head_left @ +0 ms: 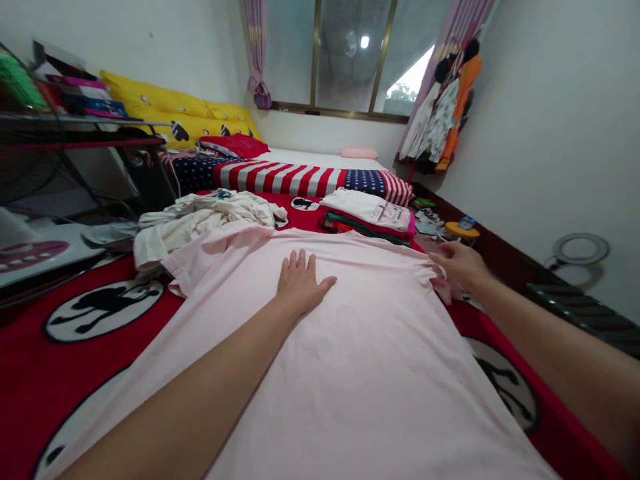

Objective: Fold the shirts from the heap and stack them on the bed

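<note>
A pale pink T-shirt (350,347) lies spread out in front of me on the red patterned cover, its far end near the clothes. My left hand (300,283) rests flat on its upper middle, fingers stretched and thumb out to the right. At the shirt's far right corner, my right hand (459,262) pinches the cloth by the sleeve, which is bunched under the fingers. The left sleeve (193,267) lies spread out. Beyond the shirt are a heap of crumpled off-white clothes (205,217) on the left and a stack of folded clothes (373,210) on the right.
A bed (300,179) with a striped, starred cover stands at the back under the window. At left is a cluttered desk (85,127). Clothes hang (445,113) by the right wall, above a small yellow stool (463,230). A ring-shaped object (557,248) stands farther right.
</note>
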Motion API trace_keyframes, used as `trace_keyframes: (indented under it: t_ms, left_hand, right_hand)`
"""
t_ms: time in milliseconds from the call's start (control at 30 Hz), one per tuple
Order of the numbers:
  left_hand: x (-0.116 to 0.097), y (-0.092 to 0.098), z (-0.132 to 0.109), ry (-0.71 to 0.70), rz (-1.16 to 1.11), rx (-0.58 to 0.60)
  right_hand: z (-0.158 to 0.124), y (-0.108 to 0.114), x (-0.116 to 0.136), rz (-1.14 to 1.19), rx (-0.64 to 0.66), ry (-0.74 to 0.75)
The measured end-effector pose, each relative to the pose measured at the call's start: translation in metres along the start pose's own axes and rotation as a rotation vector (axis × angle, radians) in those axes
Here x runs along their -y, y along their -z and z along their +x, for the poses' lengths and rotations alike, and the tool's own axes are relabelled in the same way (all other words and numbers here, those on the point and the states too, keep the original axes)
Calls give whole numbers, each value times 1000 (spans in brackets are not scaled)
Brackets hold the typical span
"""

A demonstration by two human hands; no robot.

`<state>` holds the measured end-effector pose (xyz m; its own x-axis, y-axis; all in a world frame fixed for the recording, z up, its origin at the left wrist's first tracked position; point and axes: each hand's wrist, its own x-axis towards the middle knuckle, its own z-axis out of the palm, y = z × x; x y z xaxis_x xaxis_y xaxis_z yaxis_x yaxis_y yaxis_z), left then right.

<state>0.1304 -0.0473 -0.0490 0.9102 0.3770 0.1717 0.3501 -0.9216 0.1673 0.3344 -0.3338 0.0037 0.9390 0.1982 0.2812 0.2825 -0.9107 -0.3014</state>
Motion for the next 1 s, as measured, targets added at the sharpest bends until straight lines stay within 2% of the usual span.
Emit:
trace_keyframes:
  t_ms: [100,233,367,500,700,800,900,1000]
  left_hand:
    - [1,0,-1,-3,10,8]
    - [-1,3,-1,0,18,20]
    - [-1,2,-1,2,11,28]
    - [-1,2,-1,-1,4,23]
    - [-2,4,-2,-3,3,34]
    - [-2,4,-2,-7,-10,34]
    - [-2,4,-2,-10,-29,27]
    - [-1,3,-2,-8,-42,20]
  right_hand:
    - [21,-11,-3,-41,117,6]
    - [47,-8,-8,-100,266,-6]
    - [60,-1,-11,-165,270,-71]
    - [50,-9,-2,-269,236,-129]
    - [40,-12,39,-359,85,-170]
    - [39,-14,72,-322,8,-39]
    - [34,-29,106,-206,37,133]
    - [31,-50,131,-108,80,200]
